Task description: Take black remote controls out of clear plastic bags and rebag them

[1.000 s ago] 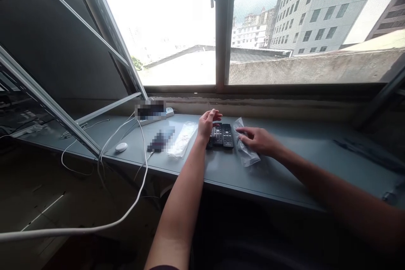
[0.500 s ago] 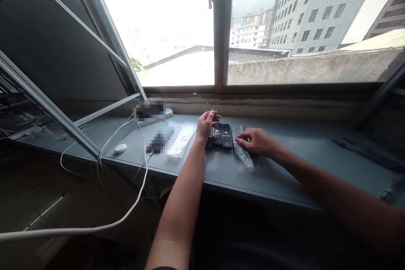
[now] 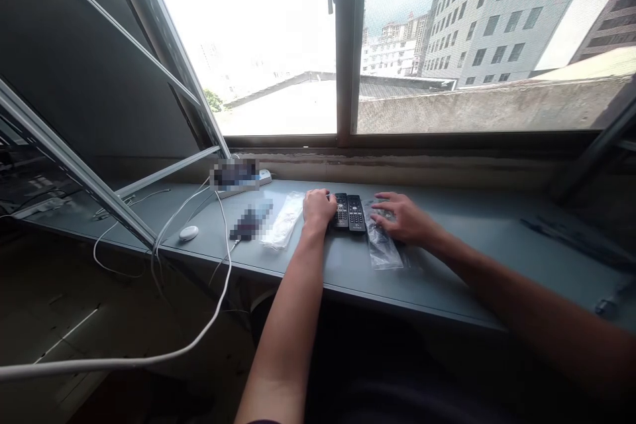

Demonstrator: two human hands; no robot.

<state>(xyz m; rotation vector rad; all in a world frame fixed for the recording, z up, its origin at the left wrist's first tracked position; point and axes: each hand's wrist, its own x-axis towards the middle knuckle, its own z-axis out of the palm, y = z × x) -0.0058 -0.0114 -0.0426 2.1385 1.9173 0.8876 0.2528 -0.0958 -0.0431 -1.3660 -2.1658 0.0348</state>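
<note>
Two black remote controls [image 3: 356,214] lie side by side on the grey table, their buttons facing up. My left hand [image 3: 318,207] is closed over the left end of this row, its fingers wrapped round a remote control that it mostly hides. Just right of the row lies a clear plastic bag [image 3: 383,250], flat and crinkled. My right hand [image 3: 402,215] hovers at the bag's upper part with fingers spread apart; whether the fingertips touch the plastic is hard to tell.
Left of my left hand lies a stack of clear plastic bags [image 3: 284,222]. Beyond it are a blurred-out device with a cable, a round white object [image 3: 189,233] and a white power strip [image 3: 265,177]. White cables [image 3: 226,278] hang over the table's front edge beside a metal frame [image 3: 124,212].
My left hand has come down from above the remote controls and closed at the left one. My right hand's fingers have spread from a pinch on the plastic bag, which now lies flatter.
</note>
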